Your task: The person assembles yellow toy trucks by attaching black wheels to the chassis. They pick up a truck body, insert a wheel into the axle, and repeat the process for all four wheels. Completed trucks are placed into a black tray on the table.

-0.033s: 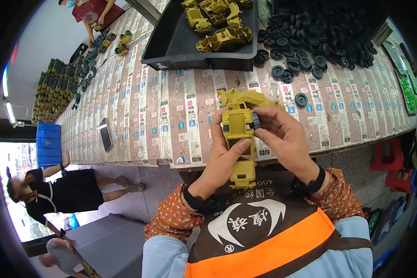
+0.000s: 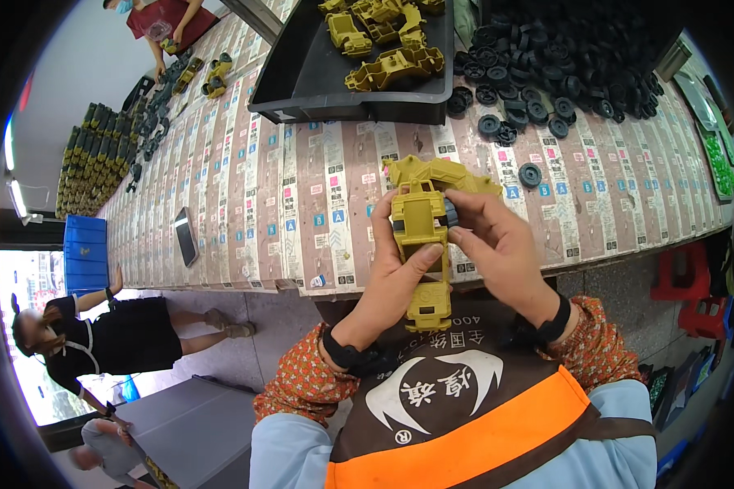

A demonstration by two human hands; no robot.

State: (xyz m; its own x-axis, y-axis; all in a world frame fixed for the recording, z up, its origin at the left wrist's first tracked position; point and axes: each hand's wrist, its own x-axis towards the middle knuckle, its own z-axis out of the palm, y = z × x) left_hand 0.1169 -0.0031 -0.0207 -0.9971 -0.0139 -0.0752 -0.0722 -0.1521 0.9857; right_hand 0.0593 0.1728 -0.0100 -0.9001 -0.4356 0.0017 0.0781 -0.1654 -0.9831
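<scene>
My left hand [image 2: 389, 287] is closed around a mustard-yellow plastic toy truck body [image 2: 420, 222], its thumb lying across the middle. The body is held lengthwise above the table's near edge, its lower end over my apron. On its right side, my right hand [image 2: 501, 248] pinches a dark grey wheel [image 2: 450, 214] against it between thumb and fingers. Behind the far end of the truck body lies another yellow plastic part [image 2: 453, 173], partly hidden by my hands. One loose black wheel [image 2: 530, 175] rests on the table to the right.
A black tray [image 2: 351, 104] of yellow truck parts stands ahead, beside a large heap of black wheels [image 2: 563, 73]. A phone [image 2: 186, 236] lies to the left. Stacked parts [image 2: 94, 159] and a blue crate [image 2: 86, 254] are farther left. Other people stand around.
My right hand has shifted very slightly at the wheel. Nothing else has visibly moved.
</scene>
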